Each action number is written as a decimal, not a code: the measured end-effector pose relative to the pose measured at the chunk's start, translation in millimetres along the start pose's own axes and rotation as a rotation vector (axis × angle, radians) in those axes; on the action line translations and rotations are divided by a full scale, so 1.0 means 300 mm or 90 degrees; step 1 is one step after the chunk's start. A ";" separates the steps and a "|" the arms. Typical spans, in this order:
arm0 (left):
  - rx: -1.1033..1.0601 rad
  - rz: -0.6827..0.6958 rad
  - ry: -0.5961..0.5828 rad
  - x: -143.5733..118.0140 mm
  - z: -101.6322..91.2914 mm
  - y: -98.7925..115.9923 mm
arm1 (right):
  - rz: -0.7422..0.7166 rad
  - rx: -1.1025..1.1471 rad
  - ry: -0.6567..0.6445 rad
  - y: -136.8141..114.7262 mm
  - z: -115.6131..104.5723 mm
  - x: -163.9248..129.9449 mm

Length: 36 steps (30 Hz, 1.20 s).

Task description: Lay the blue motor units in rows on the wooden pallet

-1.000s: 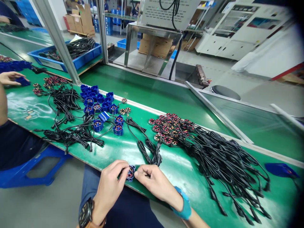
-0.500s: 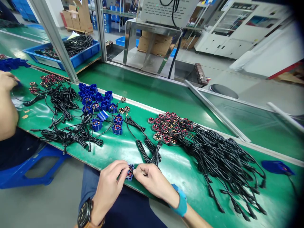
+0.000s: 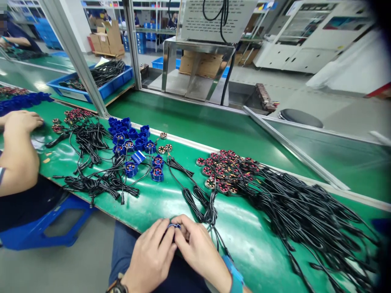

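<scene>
— Now, where is the blue housing (image 3: 174,225) kept?
— At the bench (image 3: 159,201) edge, pinched between fingers of the left hand (image 3: 151,256) and right hand (image 3: 200,252).
— Pressure should be applied evenly, the black cable (image 3: 210,213) left unkinked.

Two hands of the wearer are showing, the left hand (image 3: 151,256) and the right hand (image 3: 198,252), pinching one small blue part (image 3: 174,226) between them. One co-worker's hand (image 3: 23,121) is resting at the left. About a dozen blue housings (image 3: 131,136) are sitting in a cluster, too tightly packed for an exact count. Three loose coil discs (image 3: 165,147) are lying beside them. One blue bin (image 3: 108,87) is standing behind. One round black stool (image 3: 299,117) is showing beyond the belt.
</scene>
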<state>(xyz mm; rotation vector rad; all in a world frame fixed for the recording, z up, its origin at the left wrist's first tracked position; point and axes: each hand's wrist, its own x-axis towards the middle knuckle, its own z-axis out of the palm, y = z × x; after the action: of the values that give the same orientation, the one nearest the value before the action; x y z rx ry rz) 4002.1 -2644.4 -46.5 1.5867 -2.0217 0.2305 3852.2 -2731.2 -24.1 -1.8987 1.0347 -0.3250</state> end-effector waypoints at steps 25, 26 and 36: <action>-0.058 -0.044 0.028 -0.035 0.000 -0.039 | -0.275 -0.136 -0.010 0.042 -0.057 -0.057; -0.077 -0.068 0.047 -0.043 0.005 -0.036 | -0.269 -0.126 -0.008 0.043 -0.055 -0.059; -0.157 -0.209 0.067 -0.074 0.063 -0.017 | -0.280 -0.220 -0.036 0.010 -0.059 -0.046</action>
<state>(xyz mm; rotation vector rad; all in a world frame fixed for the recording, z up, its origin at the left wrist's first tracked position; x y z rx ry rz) 4004.1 -2635.7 -74.8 1.6769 -1.6109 -0.0567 3831.7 -2731.8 -14.5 -2.4359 0.6559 -0.3555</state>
